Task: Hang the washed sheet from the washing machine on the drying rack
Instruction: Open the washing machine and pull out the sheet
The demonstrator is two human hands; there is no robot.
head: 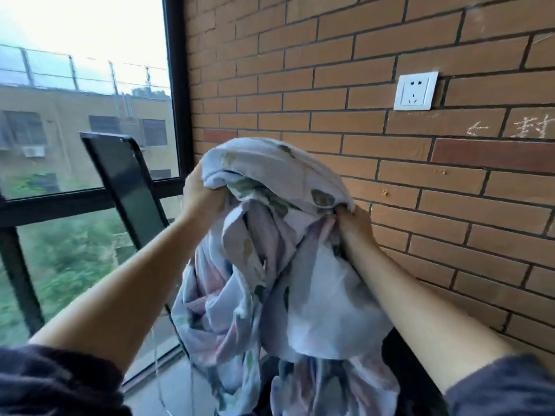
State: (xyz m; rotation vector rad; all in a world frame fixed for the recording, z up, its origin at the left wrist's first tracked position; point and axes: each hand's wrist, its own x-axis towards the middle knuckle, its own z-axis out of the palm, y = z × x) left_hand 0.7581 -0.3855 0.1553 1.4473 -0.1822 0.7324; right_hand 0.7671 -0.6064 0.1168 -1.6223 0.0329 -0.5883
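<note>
The washed sheet (270,265), pale blue with pink and green leaf prints, hangs bunched and twisted in the middle of the head view. My left hand (201,193) grips a fold near its top left. My right hand (354,226) grips a gathered bunch on its right side. The upper part of the sheet arches over between both hands, and the rest trails down out of the frame. A raised dark lid (126,187), likely the washing machine's, tilts up behind my left forearm. No drying rack shows.
A brick wall (390,175) fills the right side, with a white power socket (416,91) on it. On the left is a black-framed window (177,85) looking out on a building and trees. A dark object sits at the bottom right under the sheet.
</note>
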